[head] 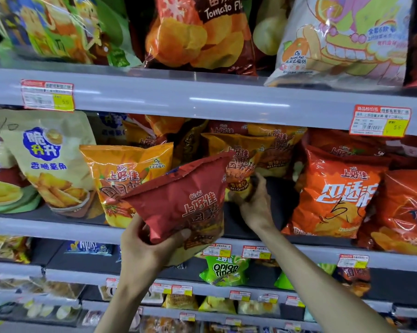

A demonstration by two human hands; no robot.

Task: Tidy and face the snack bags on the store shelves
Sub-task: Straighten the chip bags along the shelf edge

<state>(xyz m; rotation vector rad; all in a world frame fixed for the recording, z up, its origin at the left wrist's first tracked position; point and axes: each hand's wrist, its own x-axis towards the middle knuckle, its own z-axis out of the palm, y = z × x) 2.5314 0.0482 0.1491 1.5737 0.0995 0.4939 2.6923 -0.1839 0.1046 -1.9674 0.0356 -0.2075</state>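
The left hand point(145, 243) was clamped on the lower corner of the red bag point(185, 200), thumb across its front and fingers behind, holding it tilted at lower centre of the frame, off the shelf and in front of the row; probably it was kept out of the way until a slot was ready. Just right of it, the right hand point(257, 205) was closed on the bottom edge of an orange bag point(241, 159) standing further back at centre frame; it looked ready to draw that bag forward or square it. Beside this hand the dark middle shelf point(281, 200) lay bare, a likely place for the red bag. Orange-red bags point(339, 188) stood at right, a cream bag point(51, 159) at left; a grey rail point(202, 97) above carried a price tag point(380, 120); more stocked shelves filled the bottom of the frame.
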